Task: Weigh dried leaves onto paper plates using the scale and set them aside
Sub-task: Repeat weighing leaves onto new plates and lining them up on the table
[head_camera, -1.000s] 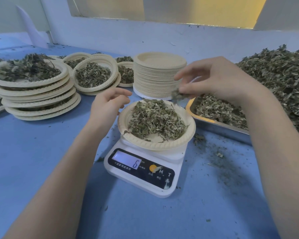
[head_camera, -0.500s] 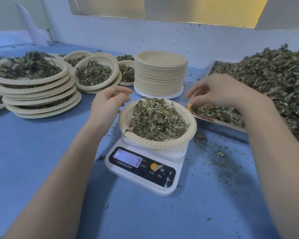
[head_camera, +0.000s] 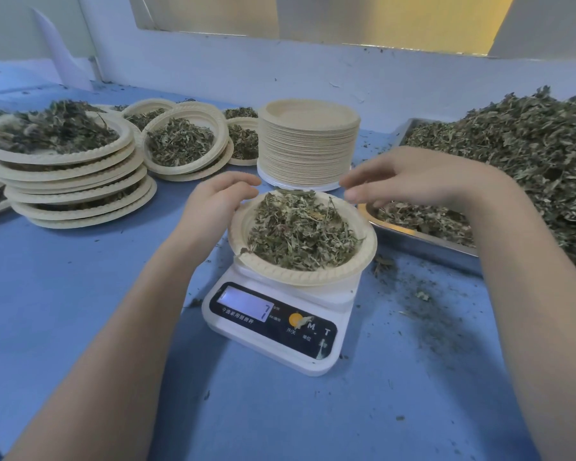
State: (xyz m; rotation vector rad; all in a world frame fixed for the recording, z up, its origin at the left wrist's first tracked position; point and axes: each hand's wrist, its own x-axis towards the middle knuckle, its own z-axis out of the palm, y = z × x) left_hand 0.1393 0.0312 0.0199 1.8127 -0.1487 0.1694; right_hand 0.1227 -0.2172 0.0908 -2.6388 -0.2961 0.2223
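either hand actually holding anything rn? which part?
Left hand rests at the far-left rim of the plate on the scale; a real grip cannot be told. Right hand hovers over it, holding nothing visible.

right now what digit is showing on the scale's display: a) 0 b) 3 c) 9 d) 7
d: the scale shows a single 7 on its lit display, under the plate of leaves.
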